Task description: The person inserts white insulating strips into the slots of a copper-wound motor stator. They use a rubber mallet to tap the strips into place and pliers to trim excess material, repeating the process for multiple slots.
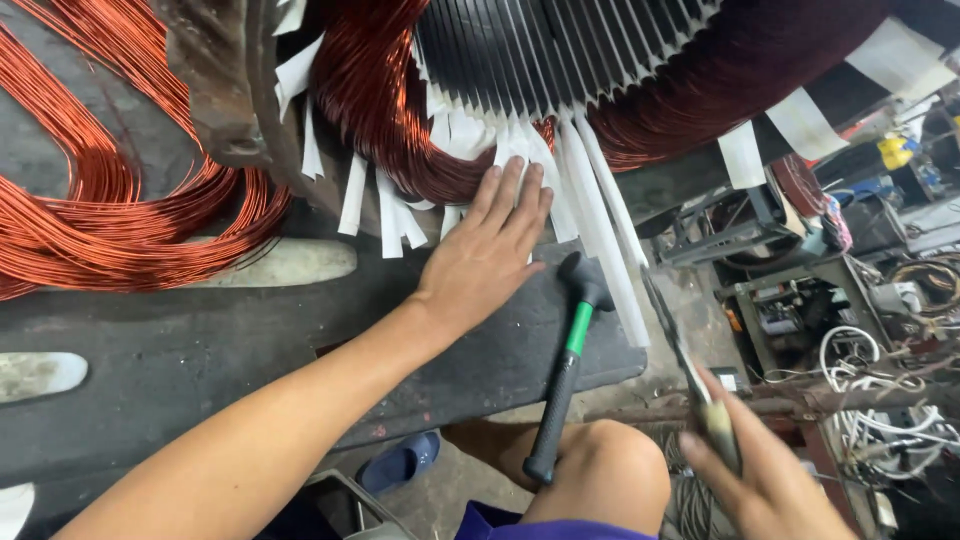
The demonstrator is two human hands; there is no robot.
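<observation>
My left hand (490, 250) lies flat, fingers spread, on white insulation paper strips (590, 200) that hang from the slots of a large motor stator (560, 50). Copper windings (390, 110) bulge out of the stator just above my fingers. My right hand (760, 480), low at the right, grips a long thin metal tool (672, 330) that points up toward the paper strips. A rubber mallet (566, 360) with a green and black handle lies on the dark bench (200, 340) beside my left hand, its handle hanging over my knee (600, 470).
Loose copper coils (90, 200) drape over the bench at the left. To the right stand a metal frame, boxes and tangled white cables (870, 400). A blue sandal (400, 462) is on the floor under the bench edge.
</observation>
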